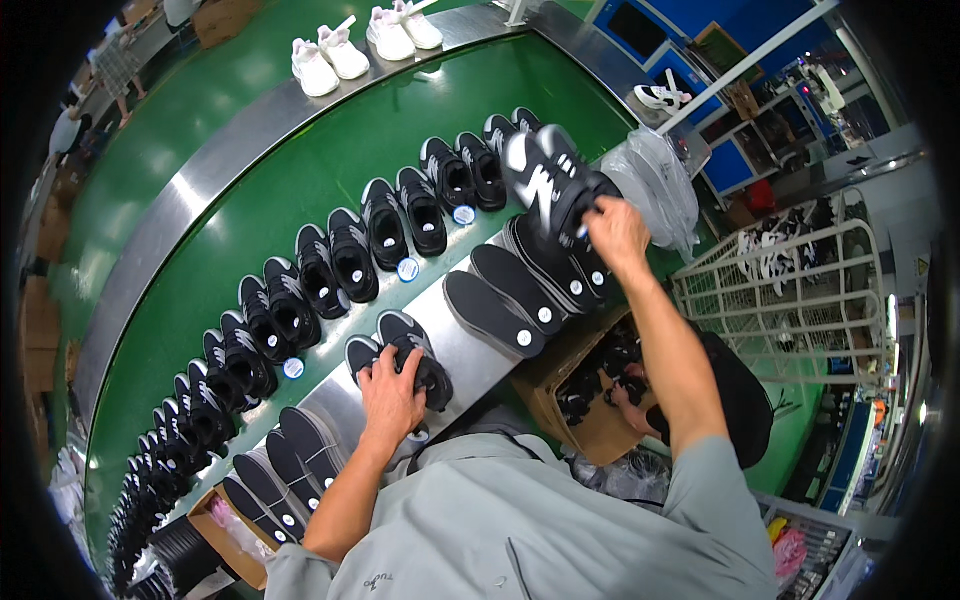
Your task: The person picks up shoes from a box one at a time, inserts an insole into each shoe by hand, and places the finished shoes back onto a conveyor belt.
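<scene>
Along the near side of a green belt (300,190), on a steel bench (470,375), we are working over rows of dark shoes. Near the middle of the bench's near edge, our left hand (393,395) is resting on a black-and-grey pair (408,338), fingers spread across both shoes; we cannot tell whether they are pinching. Toward the bench's right end, our right hand (617,232) is holding up a second pair (548,185), slightly blurred, thumb and fingers pinching its heel end. Just below, upturned soles (490,315) are lying side by side.

For steady handling, we are judging that the right grip should be catching both heels firmly, so neither shoe is swinging loose, while the left should be pressing lightly, keeping its pair together.

The near edge is running close to our body, so pulling backward is looking risky. Below that edge, at right, a cardboard carton (548,415) is standing, with another person's hand (630,405) reaching in. Bare steel is showing between the left pair and the soles, giving sideways room. Past the far edge, upright shoes (350,265) are lining the belt, with green surface spreading beyond. Clear plastic bags (665,190) are crowding the right end.
</scene>
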